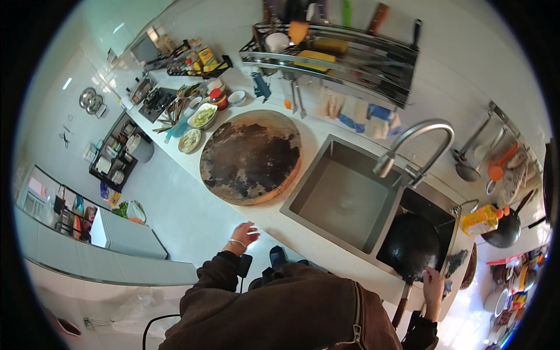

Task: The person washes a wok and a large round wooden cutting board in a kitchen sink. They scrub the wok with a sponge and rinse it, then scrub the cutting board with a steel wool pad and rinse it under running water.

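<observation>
My left hand [246,237], with a bracelet at the wrist, is held in the air off the counter's front edge, fingers apart and holding nothing. My right hand [432,280] is at the near rim of the sink's smaller basin, beside a black wok [410,245] that lies bottom up there. The wok's wooden handle [400,306] points over the counter edge. Whether my right fingers grip anything is unclear. The larger sink basin [345,201] lies left of the wok under a curved metal faucet [431,124]. A round wooden chopping board [251,157] with dark stains lies farther left.
Bowls of cut vegetables [203,116], a red-lidded jar [218,99] and utensils stand beyond the board. A metal wall rack [332,57] hangs above, with cloths [354,113] below it. A yellow detergent bottle [481,221] is right of the sink, near another wok [503,229].
</observation>
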{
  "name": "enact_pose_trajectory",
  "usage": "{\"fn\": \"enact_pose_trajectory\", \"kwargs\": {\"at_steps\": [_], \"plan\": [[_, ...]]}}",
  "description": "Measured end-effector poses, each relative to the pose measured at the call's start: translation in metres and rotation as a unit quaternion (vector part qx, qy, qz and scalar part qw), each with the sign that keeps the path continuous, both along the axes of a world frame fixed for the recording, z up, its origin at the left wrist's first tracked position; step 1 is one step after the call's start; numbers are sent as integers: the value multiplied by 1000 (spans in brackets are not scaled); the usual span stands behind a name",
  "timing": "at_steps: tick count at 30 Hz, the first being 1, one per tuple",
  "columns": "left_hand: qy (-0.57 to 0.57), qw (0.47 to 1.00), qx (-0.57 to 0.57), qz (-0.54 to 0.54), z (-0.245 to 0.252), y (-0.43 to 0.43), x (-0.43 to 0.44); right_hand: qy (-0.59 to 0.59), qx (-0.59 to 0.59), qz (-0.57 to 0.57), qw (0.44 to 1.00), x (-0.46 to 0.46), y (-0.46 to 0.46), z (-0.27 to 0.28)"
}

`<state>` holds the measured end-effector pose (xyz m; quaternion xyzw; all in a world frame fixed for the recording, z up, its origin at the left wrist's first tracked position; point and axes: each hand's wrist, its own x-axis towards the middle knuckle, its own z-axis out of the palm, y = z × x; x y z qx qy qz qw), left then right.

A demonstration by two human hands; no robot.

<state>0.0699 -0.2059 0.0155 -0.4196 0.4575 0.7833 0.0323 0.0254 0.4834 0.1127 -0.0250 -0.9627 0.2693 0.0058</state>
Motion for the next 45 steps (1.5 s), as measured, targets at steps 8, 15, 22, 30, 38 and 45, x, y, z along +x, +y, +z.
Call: {"fn": "enact_pose_trajectory", "kwargs": {"at_steps": [8, 15, 22, 30, 38, 45], "plan": [[-18, 940, -303, 153, -59, -233, -48, -40, -70, 110, 991, -42, -198, 2], [31, 770, -637, -16, -76, -405, -153, -75, -154, 172, 970, -132, -394, -21], [4, 841, -501, -203, -62, -449, -253, -100, -220, 118, 963, -180, -529, -61], [28, 885, -420, -198, -19, -412, -260, -70, -244, 27, 967, -169, -562, -98], [64, 916, -346, -193, -29, -411, -238, 21, -226, 12, 974, -169, -554, -110], [56, 953, -283, -89, -21, -265, -137, 25, -300, -32, 953, -196, -476, -128]]}}
